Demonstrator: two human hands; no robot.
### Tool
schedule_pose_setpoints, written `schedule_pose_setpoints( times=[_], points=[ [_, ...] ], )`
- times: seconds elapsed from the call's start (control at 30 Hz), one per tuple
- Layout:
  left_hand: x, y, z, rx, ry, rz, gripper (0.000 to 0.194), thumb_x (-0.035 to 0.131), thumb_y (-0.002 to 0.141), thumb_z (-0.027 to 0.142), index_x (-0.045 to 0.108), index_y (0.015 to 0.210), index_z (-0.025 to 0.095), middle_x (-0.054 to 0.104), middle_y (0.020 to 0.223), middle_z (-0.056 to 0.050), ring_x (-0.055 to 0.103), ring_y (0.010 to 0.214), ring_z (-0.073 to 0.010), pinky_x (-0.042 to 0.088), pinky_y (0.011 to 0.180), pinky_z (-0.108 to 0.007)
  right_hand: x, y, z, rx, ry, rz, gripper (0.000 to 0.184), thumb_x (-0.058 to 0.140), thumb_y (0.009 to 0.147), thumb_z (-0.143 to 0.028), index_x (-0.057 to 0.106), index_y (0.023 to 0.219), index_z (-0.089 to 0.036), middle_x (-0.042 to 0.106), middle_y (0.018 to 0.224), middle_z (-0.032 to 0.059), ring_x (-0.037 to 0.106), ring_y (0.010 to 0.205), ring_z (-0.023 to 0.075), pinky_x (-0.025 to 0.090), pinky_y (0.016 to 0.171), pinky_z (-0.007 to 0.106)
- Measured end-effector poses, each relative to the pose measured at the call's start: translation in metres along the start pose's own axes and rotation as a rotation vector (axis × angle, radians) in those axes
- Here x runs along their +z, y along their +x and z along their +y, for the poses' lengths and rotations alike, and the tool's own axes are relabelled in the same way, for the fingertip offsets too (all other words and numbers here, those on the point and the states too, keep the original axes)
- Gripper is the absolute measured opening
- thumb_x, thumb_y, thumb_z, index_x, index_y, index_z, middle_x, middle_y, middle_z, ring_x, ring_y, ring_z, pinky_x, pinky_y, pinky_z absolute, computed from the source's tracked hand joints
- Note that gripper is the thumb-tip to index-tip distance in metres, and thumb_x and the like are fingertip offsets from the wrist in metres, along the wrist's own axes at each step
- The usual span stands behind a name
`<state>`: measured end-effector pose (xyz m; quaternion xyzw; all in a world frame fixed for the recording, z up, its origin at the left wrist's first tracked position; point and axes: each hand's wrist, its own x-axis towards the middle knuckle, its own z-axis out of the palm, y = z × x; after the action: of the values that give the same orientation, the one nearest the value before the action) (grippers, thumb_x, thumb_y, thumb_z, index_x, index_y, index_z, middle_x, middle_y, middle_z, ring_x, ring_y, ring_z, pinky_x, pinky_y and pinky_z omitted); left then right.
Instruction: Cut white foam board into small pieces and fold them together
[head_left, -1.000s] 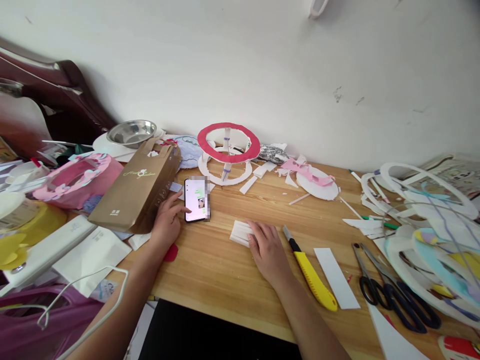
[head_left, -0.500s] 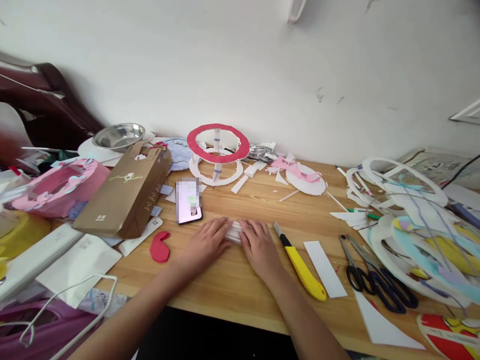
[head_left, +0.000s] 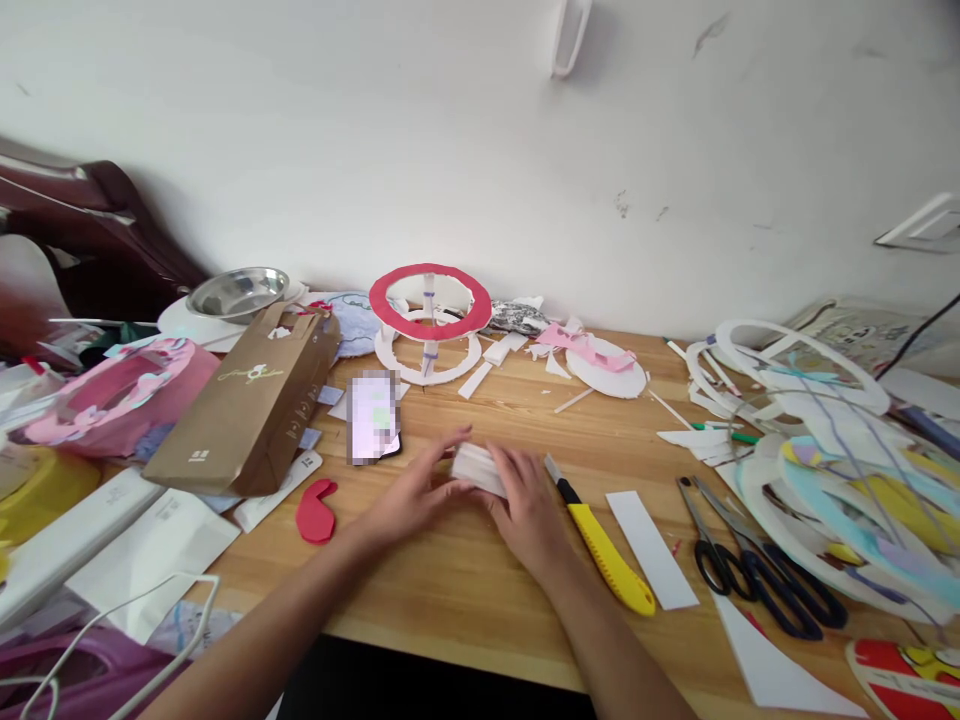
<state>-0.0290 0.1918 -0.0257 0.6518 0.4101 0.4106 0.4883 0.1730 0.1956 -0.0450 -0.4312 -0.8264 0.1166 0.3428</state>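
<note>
Between my two hands is a small folded white piece (head_left: 478, 469), like paper or thin foam strips, low over the wooden table. My left hand (head_left: 420, 490) is round its left end, thumb at the near edge and fingers at the far side, slightly raised and blurred. Across the right end lie the curled fingers of my right hand (head_left: 521, 500), with the thumb below. Just right of that hand lies a yellow utility knife (head_left: 607, 555), its blade pointing away from me. A white strip (head_left: 651, 549) rests beside the knife.
Left of my hands are a phone (head_left: 373, 415), a red cutout (head_left: 315, 512) and a brown paper bag (head_left: 247, 400). A red-topped ring frame (head_left: 390, 323) stands behind. Scissors (head_left: 780, 580) and a tangle of rings (head_left: 810, 400) are at the right.
My left fingers have lifted and spread from the white piece, which shows more now. My right hand has stayed on it. The view has tilted up slightly.
</note>
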Motion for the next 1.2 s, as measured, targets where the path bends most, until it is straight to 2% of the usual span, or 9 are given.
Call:
schedule_pose_setpoints(
  times=[0.1, 0.2, 0.3, 0.5, 0.67, 0.77, 0.9, 1.1, 1.2],
  points=[
    [0.023, 0.02, 0.006, -0.001, -0.404, 0.06, 0.082, 0.075, 0.078, 0.04, 0.032, 0.148, 0.031, 0.029, 0.158, -0.012, 0.039, 0.138, -0.0295, 0.036, 0.11, -0.042, 0.001, 0.001, 0.001, 0.07, 0.105, 0.123, 0.052, 0.049, 0.097, -0.035, 0.034, 0.146, -0.023, 0.054, 0.13, 0.0137, 0.052, 0.118, 0.0282, 0.046, 0.099, 0.049],
    [0.049, 0.04, 0.007, -0.106, -0.635, 0.159, 0.083, 0.077, 0.076, 0.037, 0.035, 0.146, 0.027, 0.056, 0.136, -0.014, 0.057, 0.12, -0.0271, 0.043, 0.102, -0.04, 0.006, -0.001, 0.003, 0.113, 0.15, 0.159, 0.052, 0.044, 0.099, -0.032, 0.029, 0.147, -0.023, 0.05, 0.136, 0.0148, 0.048, 0.127, 0.0279, 0.045, 0.102, 0.05],
    [0.059, 0.052, 0.005, -0.201, -0.841, 0.258, 0.083, 0.072, 0.08, 0.034, 0.027, 0.149, 0.028, 0.071, 0.101, -0.009, 0.068, 0.092, -0.0224, 0.051, 0.088, -0.04, 0.007, -0.006, 0.001, 0.098, 0.131, 0.074, 0.064, 0.048, 0.097, -0.038, 0.018, 0.152, -0.022, 0.044, 0.142, 0.0172, 0.043, 0.133, 0.0296, 0.045, 0.103, 0.052],
    [0.018, 0.054, 0.012, -0.246, -1.053, 0.234, 0.078, 0.068, 0.078, 0.02, 0.03, 0.147, 0.023, 0.069, 0.084, -0.004, 0.069, 0.081, -0.0201, 0.054, 0.079, -0.035, -0.011, 0.01, -0.013, -0.114, -0.14, -0.154, 0.117, 0.083, 0.068, -0.048, 0.009, 0.156, -0.025, 0.036, 0.148, 0.0173, 0.028, 0.141, 0.0393, 0.031, 0.112, 0.063],
    [-0.009, 0.056, 0.014, -0.276, -1.193, 0.197, 0.068, 0.062, 0.079, 0.019, 0.037, 0.142, 0.023, 0.065, 0.084, -0.001, 0.066, 0.075, -0.0162, 0.057, 0.073, -0.032, -0.002, 0.044, -0.002, -0.29, 0.009, 0.03, 0.125, 0.084, 0.061, -0.057, 0.006, 0.155, -0.031, 0.033, 0.145, 0.0152, 0.027, 0.142, 0.0383, 0.032, 0.113, 0.063],
    [-0.004, 0.054, 0.008, -0.312, -1.146, 0.104, 0.07, 0.06, 0.079, 0.015, 0.034, 0.143, 0.021, 0.066, 0.083, -0.002, 0.066, 0.07, -0.0161, 0.058, 0.069, -0.033, 0.001, 0.048, 0.005, -0.18, 0.186, 0.067, 0.141, 0.086, 0.05, -0.062, -0.004, 0.154, -0.03, 0.014, 0.156, 0.0182, 0.023, 0.144, 0.0405, 0.034, 0.111, 0.063],
    [0.012, 0.048, -0.002, -0.403, -1.13, -0.128, 0.08, 0.062, 0.076, 0.015, 0.025, 0.148, 0.021, 0.069, 0.081, -0.005, 0.066, 0.066, -0.0175, 0.057, 0.064, -0.034, -0.01, 0.04, 0.0, -0.034, 0.376, -0.232, 0.144, 0.088, 0.054, -0.054, -0.012, 0.153, -0.025, 0.018, 0.157, 0.0218, 0.028, 0.144, 0.0366, 0.039, 0.11, 0.054],
    [0.015, 0.039, -0.003, -0.364, -1.142, -0.228, 0.097, 0.064, 0.081, 0.019, 0.002, 0.153, 0.036, 0.07, 0.083, -0.002, 0.069, 0.066, -0.0164, 0.058, 0.066, -0.033, -0.013, 0.033, -0.002, -0.219, 0.319, -0.288, 0.154, 0.091, 0.046, -0.055, -0.018, 0.151, -0.028, 0.018, 0.154, 0.0242, 0.03, 0.141, 0.0407, 0.044, 0.103, 0.056],
    [0.015, 0.038, -0.002, -0.344, -1.157, -0.24, 0.101, 0.066, 0.081, 0.02, -0.003, 0.153, 0.035, 0.07, 0.084, -0.003, 0.07, 0.068, -0.0166, 0.058, 0.067, -0.033, -0.008, 0.03, 0.0, -0.21, 0.357, -0.248, 0.142, 0.089, 0.055, -0.049, -0.014, 0.152, -0.026, 0.024, 0.151, 0.0228, 0.034, 0.139, 0.039, 0.043, 0.104, 0.055]
  ],
)
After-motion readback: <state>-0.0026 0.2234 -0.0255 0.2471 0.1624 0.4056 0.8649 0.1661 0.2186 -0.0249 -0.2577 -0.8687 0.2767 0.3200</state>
